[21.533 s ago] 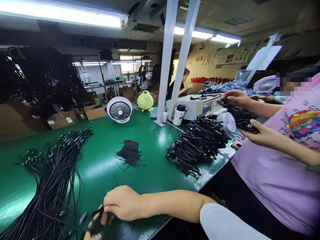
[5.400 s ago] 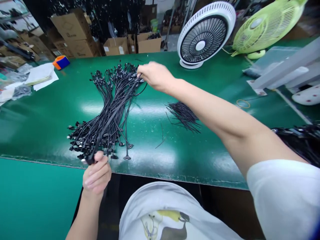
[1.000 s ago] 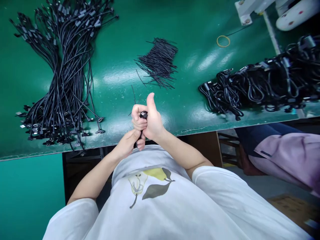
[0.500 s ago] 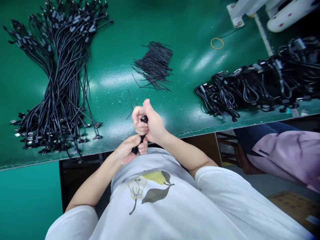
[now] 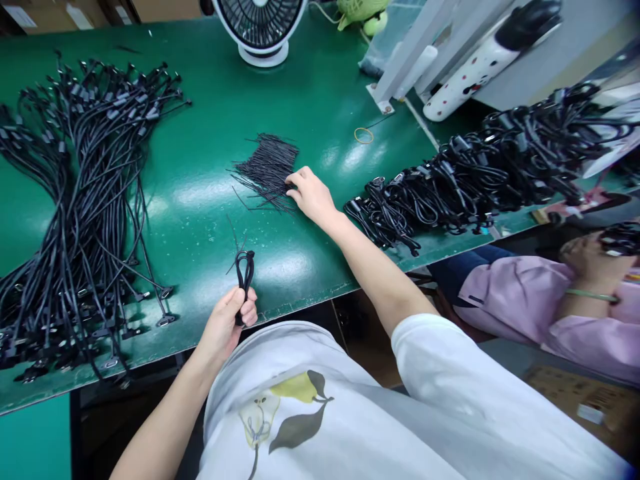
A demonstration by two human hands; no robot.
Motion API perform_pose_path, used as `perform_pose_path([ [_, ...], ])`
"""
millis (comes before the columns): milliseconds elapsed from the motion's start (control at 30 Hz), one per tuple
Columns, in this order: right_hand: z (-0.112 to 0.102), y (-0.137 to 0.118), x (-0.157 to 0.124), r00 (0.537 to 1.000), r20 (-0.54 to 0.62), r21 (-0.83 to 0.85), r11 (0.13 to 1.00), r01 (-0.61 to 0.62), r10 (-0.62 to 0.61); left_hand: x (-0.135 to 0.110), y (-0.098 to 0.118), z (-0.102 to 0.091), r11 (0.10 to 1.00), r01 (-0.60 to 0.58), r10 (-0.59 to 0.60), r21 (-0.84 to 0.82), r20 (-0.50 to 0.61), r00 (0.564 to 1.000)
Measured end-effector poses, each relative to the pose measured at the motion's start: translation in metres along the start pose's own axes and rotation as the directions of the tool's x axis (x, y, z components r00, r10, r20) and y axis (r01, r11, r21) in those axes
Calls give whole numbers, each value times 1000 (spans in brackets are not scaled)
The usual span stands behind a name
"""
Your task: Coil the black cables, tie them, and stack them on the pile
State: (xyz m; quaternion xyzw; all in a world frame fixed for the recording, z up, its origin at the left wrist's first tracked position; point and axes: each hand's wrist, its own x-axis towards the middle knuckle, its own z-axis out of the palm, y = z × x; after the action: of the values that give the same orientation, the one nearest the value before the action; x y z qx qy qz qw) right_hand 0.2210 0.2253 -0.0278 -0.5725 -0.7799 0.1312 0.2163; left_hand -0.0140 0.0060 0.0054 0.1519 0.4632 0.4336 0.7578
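My left hand (image 5: pixel 235 319) is closed around a black cable (image 5: pixel 245 267) folded into loops, which stand up above the fist near the table's front edge. My right hand (image 5: pixel 311 193) reaches over the table to the right edge of a pile of thin black ties (image 5: pixel 270 167). Its thumb and index finger are apart, with the fingertips at the ties; no tie shows as lifted. A few loose ties lie between the pile and the coiled cable.
A spread bundle of straight black cables (image 5: pixel 100 193) covers the table's left. Coiled cables (image 5: pixel 430 193) form a long row on the right. A white fan (image 5: pixel 263 50), a yellow rubber band (image 5: pixel 363 136) and a spotted bottle (image 5: pixel 470 83) stand or lie farther back. A co-worker's arm (image 5: pixel 590 287) is at right.
My hands were together on the cable at the table edge. Now my right hand has left it and moved forward to the ties, while my left keeps the cable. The view has tilted up.
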Motion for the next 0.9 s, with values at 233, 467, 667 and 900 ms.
perform_pose_path([
  [233, -11, -5, 14, 995, 30, -172, 980, 102, -99, -3, 0, -9, 997, -80, 81, 9, -52, 995],
  [467, -30, -74, -68, 915, 170, 258, 912, 317, -366, 1, 18, 14, 988, -153, 151, 12, 96, 984],
  [667, -31, -114, -113, 753, 127, 102, 764, 638, -646, 19, 19, 10, 952, -233, 227, 199, 50, 973],
  [900, -25, -141, -86, 375, 376, 4, 406, 914, -848, 17, 19, 3, 750, -278, 286, 600, 85, 954],
])
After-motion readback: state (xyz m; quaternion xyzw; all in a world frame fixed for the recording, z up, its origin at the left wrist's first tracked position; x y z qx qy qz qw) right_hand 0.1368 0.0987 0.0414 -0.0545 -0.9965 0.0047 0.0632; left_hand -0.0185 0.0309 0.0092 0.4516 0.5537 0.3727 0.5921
